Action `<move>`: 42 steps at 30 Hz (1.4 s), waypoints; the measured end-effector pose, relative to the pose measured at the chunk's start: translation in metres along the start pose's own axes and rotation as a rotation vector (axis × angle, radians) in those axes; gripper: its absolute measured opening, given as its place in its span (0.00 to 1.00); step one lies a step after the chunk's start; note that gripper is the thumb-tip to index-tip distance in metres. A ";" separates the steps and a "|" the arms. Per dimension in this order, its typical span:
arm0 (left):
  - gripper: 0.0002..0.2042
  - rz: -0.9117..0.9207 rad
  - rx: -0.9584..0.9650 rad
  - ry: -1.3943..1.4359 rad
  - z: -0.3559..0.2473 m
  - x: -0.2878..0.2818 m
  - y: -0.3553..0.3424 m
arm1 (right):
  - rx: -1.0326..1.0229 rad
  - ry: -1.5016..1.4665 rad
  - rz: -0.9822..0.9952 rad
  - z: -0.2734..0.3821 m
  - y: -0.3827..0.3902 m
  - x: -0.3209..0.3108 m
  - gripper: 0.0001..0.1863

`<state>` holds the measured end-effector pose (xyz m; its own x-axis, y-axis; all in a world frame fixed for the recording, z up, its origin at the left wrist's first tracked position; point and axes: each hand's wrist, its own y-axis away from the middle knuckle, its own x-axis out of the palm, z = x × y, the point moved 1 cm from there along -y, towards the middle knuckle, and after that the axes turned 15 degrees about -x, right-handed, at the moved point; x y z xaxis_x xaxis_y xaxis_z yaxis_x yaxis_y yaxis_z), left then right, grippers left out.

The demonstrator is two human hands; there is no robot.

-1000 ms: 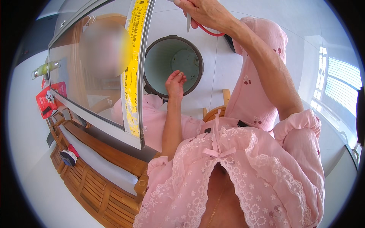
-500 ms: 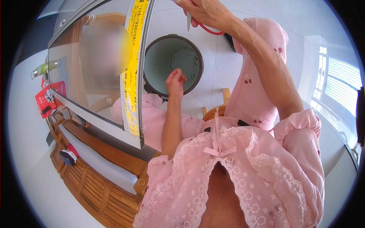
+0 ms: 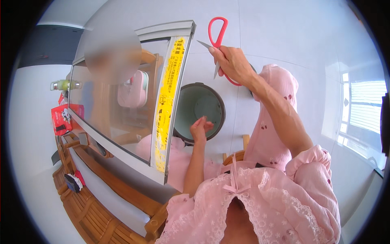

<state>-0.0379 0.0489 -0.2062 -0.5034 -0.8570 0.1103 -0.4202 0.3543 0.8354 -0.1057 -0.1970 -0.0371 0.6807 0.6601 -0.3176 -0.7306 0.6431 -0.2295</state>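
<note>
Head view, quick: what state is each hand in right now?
Left hand: fingers curled, over the bin; whether it pinches anything small cannot be told.
Right hand: closed on red-handled scissors, blades spread apart.

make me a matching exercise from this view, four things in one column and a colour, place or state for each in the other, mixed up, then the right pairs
1. scissors
2. bucket
3. printed strip
4. package

A. red, toward the picture's left edge
B. held in the right hand, blades apart
C. yellow, along one edge of the framed see-through panel
D. dark-rimmed, with the left hand seen over its opening

Pairs: 1-B, 2-D, 3-C, 4-A
</note>
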 end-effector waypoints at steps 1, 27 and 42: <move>0.10 -0.069 -0.027 -0.084 -0.003 0.002 0.003 | 0.010 0.005 -0.010 0.000 0.000 -0.001 0.23; 0.27 -0.237 1.298 -1.331 -0.161 0.042 0.168 | -0.230 0.850 0.234 0.046 -0.035 -0.005 0.19; 0.24 -0.219 1.335 -1.317 -0.153 0.040 0.147 | -0.062 0.746 0.344 0.045 -0.039 -0.005 0.22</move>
<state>-0.0041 0.0092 0.0036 -0.2743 -0.3551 -0.8937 -0.4543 0.8669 -0.2050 -0.0778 -0.2081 0.0145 0.2205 0.3707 -0.9022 -0.9084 0.4149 -0.0516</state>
